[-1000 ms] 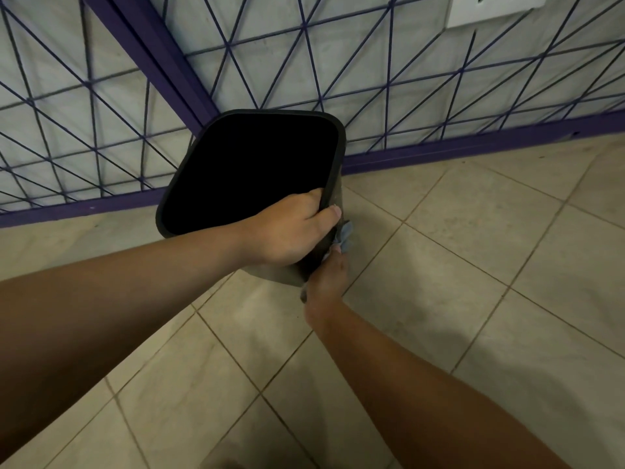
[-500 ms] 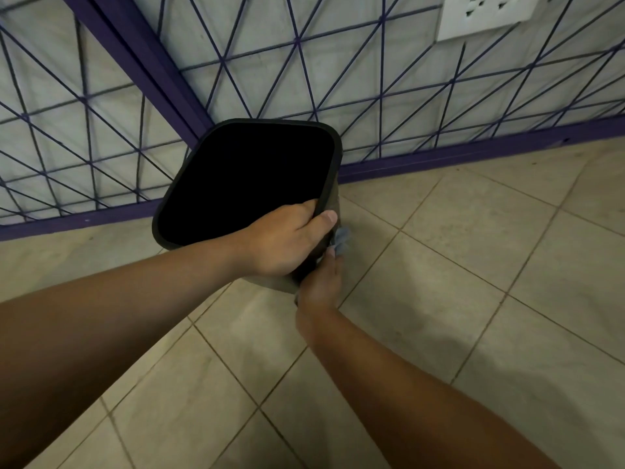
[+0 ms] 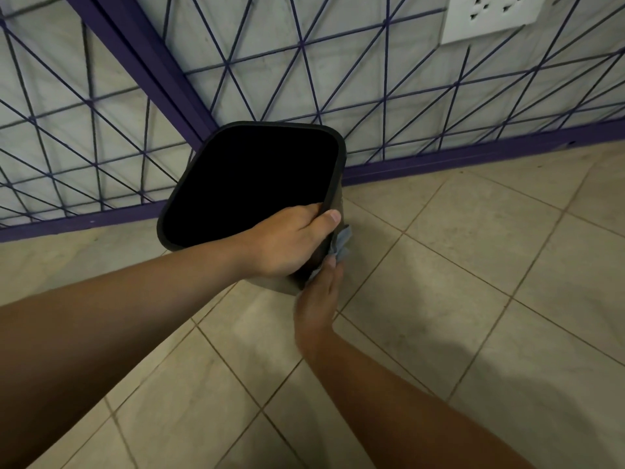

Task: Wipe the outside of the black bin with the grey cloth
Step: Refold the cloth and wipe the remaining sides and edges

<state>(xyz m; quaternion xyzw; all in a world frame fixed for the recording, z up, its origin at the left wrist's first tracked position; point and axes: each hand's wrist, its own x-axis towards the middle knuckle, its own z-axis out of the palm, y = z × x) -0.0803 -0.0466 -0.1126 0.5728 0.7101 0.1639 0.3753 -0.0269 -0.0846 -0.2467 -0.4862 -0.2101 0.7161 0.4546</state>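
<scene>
I see a beige tiled floor (image 3: 473,265) meeting a pale wall (image 3: 338,82) — purple lattice grille (image 3: 304,52) in front, white socket plate (image 3: 490,15) upper right — dim, soft light.

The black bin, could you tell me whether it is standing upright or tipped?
Tipped: the black bin leans with its mouth facing the camera, the left hand gripping its rim.
</scene>
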